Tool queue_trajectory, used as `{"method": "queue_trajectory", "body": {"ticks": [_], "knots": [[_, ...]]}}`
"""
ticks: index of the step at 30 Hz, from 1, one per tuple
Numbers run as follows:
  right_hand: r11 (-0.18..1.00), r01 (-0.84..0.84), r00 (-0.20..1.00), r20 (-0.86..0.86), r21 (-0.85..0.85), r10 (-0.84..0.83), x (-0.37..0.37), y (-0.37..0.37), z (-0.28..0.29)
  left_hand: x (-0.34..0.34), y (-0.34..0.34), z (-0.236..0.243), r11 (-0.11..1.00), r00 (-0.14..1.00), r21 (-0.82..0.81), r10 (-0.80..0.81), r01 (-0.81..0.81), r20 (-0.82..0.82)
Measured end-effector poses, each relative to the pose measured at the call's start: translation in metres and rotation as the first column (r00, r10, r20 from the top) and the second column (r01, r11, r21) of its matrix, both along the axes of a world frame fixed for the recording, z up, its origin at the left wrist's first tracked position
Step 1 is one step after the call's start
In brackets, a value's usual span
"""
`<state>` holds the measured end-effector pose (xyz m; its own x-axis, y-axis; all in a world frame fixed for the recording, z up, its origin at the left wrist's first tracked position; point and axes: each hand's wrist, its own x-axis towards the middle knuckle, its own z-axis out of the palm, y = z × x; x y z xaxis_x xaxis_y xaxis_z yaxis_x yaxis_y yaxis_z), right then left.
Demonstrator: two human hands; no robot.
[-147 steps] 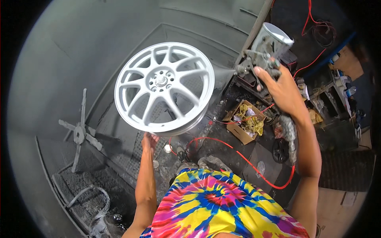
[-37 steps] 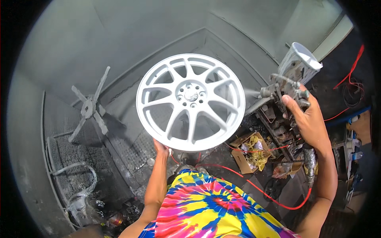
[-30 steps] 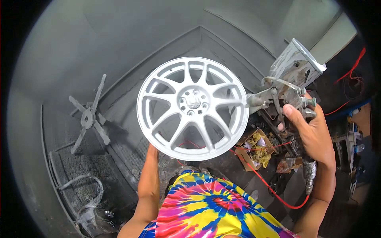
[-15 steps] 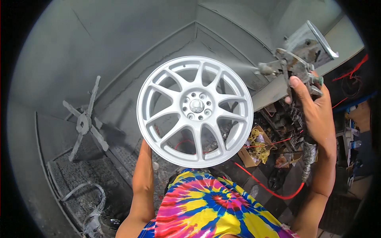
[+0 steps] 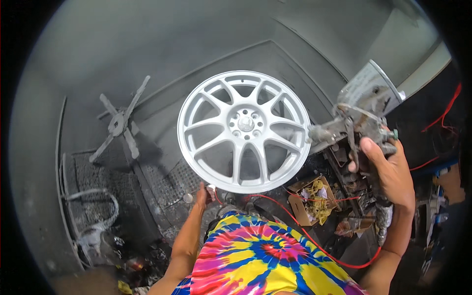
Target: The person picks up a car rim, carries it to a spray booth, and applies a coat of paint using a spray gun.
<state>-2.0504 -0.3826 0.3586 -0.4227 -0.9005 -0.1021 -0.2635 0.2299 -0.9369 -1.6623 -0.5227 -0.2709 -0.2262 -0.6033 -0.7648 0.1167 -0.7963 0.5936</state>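
Observation:
My right hand (image 5: 386,167) is wrapped round the handle of a paint-crusted spray gun (image 5: 361,125) with a metal cup on top. The gun's nozzle points left, at the right rim of a silver-white alloy wheel (image 5: 238,169). The wheel faces up in front of me, with several paired spokes and a shiny centre. My left hand (image 5: 205,195) is low, just below the wheel's near left rim. Its fingers look curled, with a small white thing by them; what they hold is unclear. A red air hose (image 5: 339,263) runs from the gun's handle.
A grey, paint-coated cross-shaped stand (image 5: 118,123) is at the left, above a dark textured mat (image 5: 101,182). Grey booth walls (image 5: 162,44) enclose the far side. A cardboard box (image 5: 312,199) of crumpled yellowish material and cluttered shelves (image 5: 437,196) are at the right.
My left hand has come out from behind the wheel to its near rim. The spray gun has moved down, closer to the wheel. The spray mist seen earlier no longer shows. My view has shifted.

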Motion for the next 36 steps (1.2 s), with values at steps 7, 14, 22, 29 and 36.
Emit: {"method": "queue_trajectory", "body": {"ticks": [7,14,22,29,36], "knots": [[0.942,-0.136,0.949,-0.312,-0.305,0.036,-0.039,-0.016,-0.039,-0.063,0.152,0.071,0.996,0.996,0.006,-0.094,0.094,0.007],[0.901,-0.138,0.964,-0.264,-0.411,0.027,-0.045,-0.005,-0.071,-0.102,0.242,0.185,0.952,0.973,-0.228,-0.221,0.203,-0.059],[0.882,-0.258,0.966,-0.137,-0.395,0.221,0.085,0.03,-0.122,-0.158,0.268,0.385,0.551,0.929,-0.811,-0.369,0.194,-0.029],[0.752,-0.516,0.849,-0.126,-0.41,0.514,0.258,0.031,-0.148,-0.092,0.295,0.373,0.658,0.931,-0.659,0.275,-0.364,-0.24],[0.424,-0.791,0.584,-0.342,-0.441,0.736,0.369,0.086,-0.196,0.122,0.317,0.374,0.59,0.756,-0.604,0.654,-0.536,-0.032]]}}
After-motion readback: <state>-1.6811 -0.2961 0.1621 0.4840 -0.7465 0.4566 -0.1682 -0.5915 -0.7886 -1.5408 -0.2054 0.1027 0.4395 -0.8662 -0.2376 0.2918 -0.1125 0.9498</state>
